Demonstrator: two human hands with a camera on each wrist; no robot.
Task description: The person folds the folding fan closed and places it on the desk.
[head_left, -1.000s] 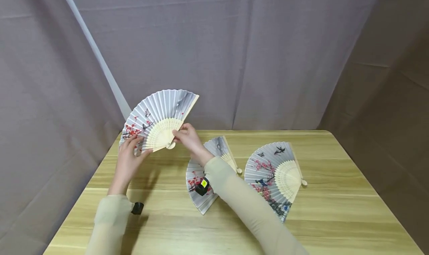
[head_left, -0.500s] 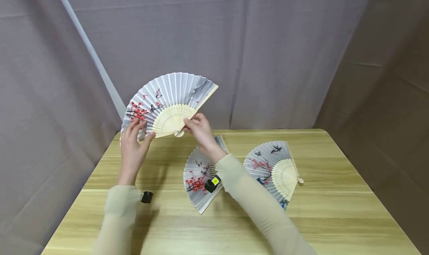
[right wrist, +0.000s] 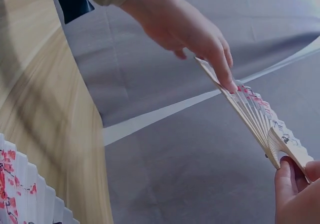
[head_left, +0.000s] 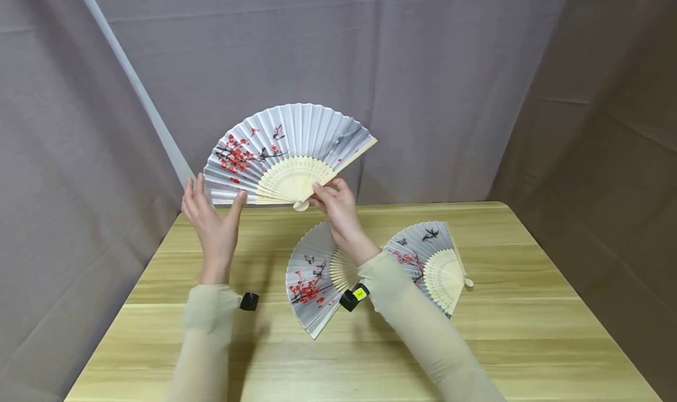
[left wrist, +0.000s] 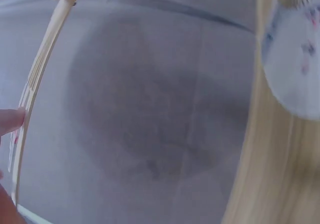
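At frame centre, hidden: sleeve (head_left: 402, 308) covers part of two table fans (head_left: 317, 284).
Raised fan (head_left: 288, 155): spread wide, red blossoms, pale ribs.
Right hand (head_left: 338, 205): pinches its pivot.
Left hand (head_left: 214, 225): fingers straight, thumb touching its edge.

Your head view looks down across the table (head_left: 476, 331); both wrist views sit close, sharing the raised fan (head_left: 288, 155) toward 12 o'clock.

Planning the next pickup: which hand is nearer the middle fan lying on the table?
Right. The right hand is just above the middle fan's far edge, gripping the raised fan; the left hand is off to its left.
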